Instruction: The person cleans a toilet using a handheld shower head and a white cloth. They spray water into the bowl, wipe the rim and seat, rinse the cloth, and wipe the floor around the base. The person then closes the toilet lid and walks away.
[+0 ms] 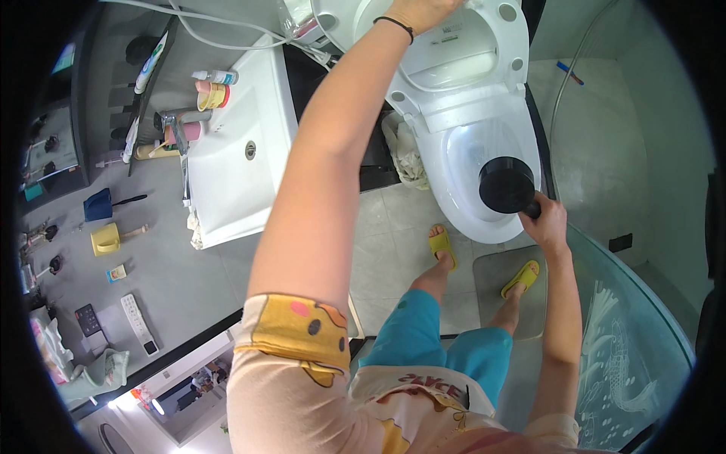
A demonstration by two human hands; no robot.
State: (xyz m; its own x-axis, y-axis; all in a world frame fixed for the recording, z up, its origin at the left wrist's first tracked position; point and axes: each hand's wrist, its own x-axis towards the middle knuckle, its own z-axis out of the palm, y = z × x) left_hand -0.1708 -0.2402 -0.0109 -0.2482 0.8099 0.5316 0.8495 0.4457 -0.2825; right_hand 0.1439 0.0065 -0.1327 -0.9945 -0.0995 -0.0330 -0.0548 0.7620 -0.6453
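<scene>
My right hand (545, 220) grips the short handle of a round black tool (506, 185); whether it is a shower head or a dipper I cannot tell. The tool is above the white toilet bowl (454, 201) and hides part of its inside. My left hand (425, 14), with a black band at the wrist, reaches to the raised toilet seat (510, 40) at the top edge. Its fingers are partly cut off, so its grip is not shown. Behind the seat stands the raised lid (471, 48), which bears printed labels.
At left is a white washbasin (241, 187) with a chrome faucet (180, 133) and several bottles and cups. A lined waste bin (409, 153) stands beside the toilet. At right are a grey shower hose (558, 96) and a curved glass panel (618, 318). A grey mat (488, 278) lies underfoot.
</scene>
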